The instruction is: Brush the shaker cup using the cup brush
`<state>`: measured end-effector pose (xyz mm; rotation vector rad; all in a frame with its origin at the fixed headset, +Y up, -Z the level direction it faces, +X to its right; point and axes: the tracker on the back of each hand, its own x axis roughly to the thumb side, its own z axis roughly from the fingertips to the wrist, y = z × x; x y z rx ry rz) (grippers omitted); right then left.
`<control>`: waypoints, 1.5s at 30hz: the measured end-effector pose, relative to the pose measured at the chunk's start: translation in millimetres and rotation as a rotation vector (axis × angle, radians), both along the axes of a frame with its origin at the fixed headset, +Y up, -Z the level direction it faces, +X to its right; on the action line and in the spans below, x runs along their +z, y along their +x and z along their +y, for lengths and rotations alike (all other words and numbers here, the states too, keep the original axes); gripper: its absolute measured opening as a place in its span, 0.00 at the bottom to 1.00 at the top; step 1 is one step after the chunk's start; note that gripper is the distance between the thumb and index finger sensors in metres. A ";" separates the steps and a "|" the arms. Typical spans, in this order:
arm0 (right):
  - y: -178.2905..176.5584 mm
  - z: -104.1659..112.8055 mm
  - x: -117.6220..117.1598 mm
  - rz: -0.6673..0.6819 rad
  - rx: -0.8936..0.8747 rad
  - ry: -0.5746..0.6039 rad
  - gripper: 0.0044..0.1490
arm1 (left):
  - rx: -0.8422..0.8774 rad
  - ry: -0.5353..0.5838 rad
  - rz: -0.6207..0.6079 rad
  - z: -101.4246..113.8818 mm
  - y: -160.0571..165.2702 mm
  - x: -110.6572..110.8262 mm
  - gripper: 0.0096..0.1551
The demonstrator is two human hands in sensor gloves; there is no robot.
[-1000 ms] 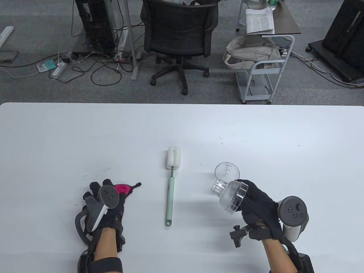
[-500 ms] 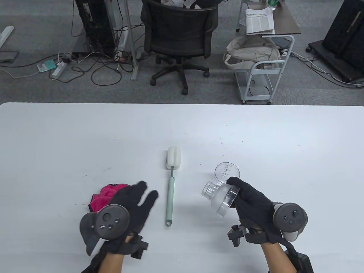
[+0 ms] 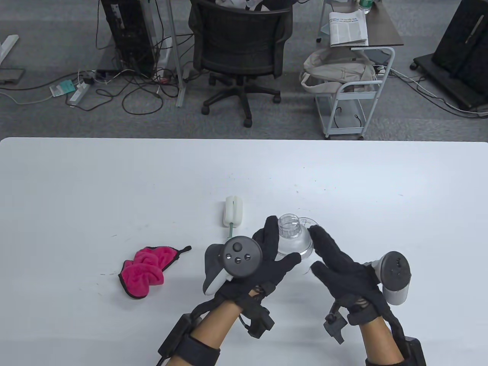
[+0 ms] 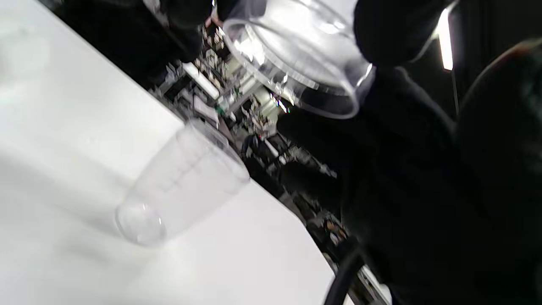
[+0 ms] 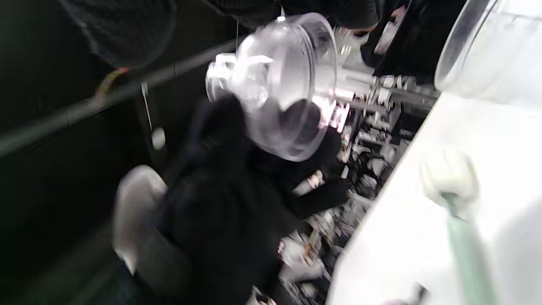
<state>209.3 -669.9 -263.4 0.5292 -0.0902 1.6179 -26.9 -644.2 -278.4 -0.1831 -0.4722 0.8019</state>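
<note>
Your left hand (image 3: 267,263) and right hand (image 3: 339,263) both grip the clear shaker lid (image 3: 291,238) at frame centre — cup (image 4: 182,186) standing behind it, brush (image 3: 233,211) partly hidden under your left hand, pink cloth (image 3: 146,270) lower left.

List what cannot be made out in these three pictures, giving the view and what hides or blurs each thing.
- Brush handle: table view, mostly hidden under the left hand.
- Clear cup: table view, nearly all covered by the domed lid and the right hand.
- Cup's measuring marks: left wrist view, blurred.
- Which hand's grip carries the lid: fingers overlap in every view.
- Brush head: right wrist view, blurred.
</note>
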 end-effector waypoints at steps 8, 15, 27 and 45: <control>12.7 -27.2 -23.3 -0.137 0.303 -0.086 0.56 | -0.083 -0.048 0.040 -26.2 36.8 -39.1 0.54; 6.1 -40.8 -33.1 -0.120 0.386 -0.168 0.55 | -0.113 -0.089 0.041 -42.5 36.0 -53.5 0.52; 7.4 -50.9 -35.2 -0.118 0.433 -0.235 0.54 | -0.176 -0.099 0.034 -61.3 44.3 -58.0 0.52; 10.4 -3.0 2.1 -0.352 0.204 0.162 0.51 | -0.224 0.164 0.043 -8.9 -4.5 1.4 0.56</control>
